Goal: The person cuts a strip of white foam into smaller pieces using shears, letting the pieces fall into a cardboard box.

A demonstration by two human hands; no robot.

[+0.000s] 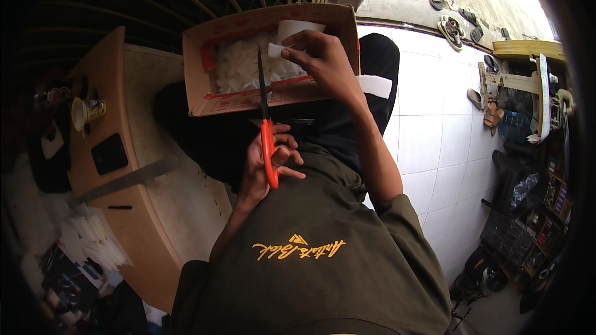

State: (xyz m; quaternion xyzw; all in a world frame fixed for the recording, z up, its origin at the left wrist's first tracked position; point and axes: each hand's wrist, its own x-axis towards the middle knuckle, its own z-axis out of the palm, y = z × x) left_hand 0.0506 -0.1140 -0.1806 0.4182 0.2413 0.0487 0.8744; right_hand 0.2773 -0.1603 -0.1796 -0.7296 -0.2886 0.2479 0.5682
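My left hand [256,164] holds a pair of scissors [268,139] by the orange handles, its fingers partly spread past them. The dark blades point up and away over the box's near edge and look closed together. My right hand [318,56] pinches a small white piece [274,50] between thumb and fingers, just right of the blade tips. Beneath both, an open cardboard box [197,90] rests at my lap with many small white cut pieces [239,62] inside. A larger white sheet or roll [303,27] shows behind my right hand; its material is unclear.
A white strip [376,86] lies on my right leg. At left, a wooden table [146,201] bears a yellow cup [79,113], a dark phone-like slab [109,154] and a long flat bar [127,181]. Sandals and shoes [451,31] lie at far right, beside crowded shelves [546,211].
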